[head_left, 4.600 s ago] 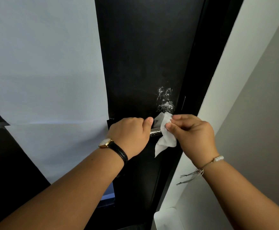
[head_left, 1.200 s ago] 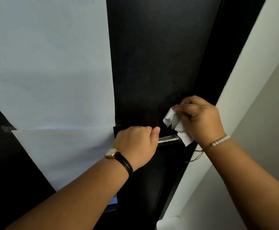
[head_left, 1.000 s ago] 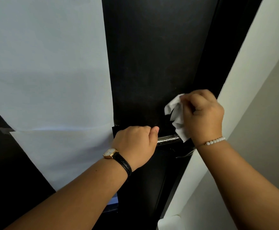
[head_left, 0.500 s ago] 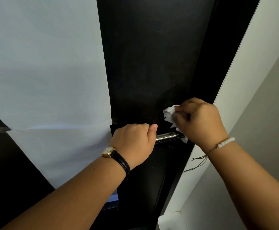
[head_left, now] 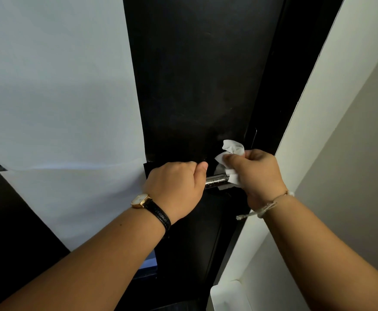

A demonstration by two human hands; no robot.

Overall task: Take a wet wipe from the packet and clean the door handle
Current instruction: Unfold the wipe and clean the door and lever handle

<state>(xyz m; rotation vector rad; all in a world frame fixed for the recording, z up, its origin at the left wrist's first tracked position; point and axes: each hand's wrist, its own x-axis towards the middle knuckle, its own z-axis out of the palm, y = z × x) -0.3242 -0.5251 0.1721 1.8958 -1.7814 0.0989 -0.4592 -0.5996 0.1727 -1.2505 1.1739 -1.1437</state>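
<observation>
While the left hand [head_left: 176,187] stays wrapped tight around the free end of the door handle [head_left: 216,181], a gold-cased watch [head_left: 139,200] on a black strap at its wrist, the right hand [head_left: 254,176] has come back down from the door face, where it was rubbing a second ago, and now has its fingers pinched together on the crumpled wet wipe [head_left: 232,153] right at the inner end of the lever. Part of the wipe sticks up above the knuckles and part is pressed against the metal beside the bare, shiny stretch showing between the two hands. To my reading, the white smear once visible above the handle is gone from the black door [head_left: 194,86], so the wiping has moved from the panel back to the lever itself; the portion under the left fist probably remains undone. A thread bracelet [head_left: 266,206] hangs at the right wrist. Farther off, a pale sheet [head_left: 60,97] covers the door's left part and a light wall [head_left: 345,131] rises at right. No packet is in view, and no brand, label or writing can be read anywhere; the watch dial is too small to make out.
</observation>
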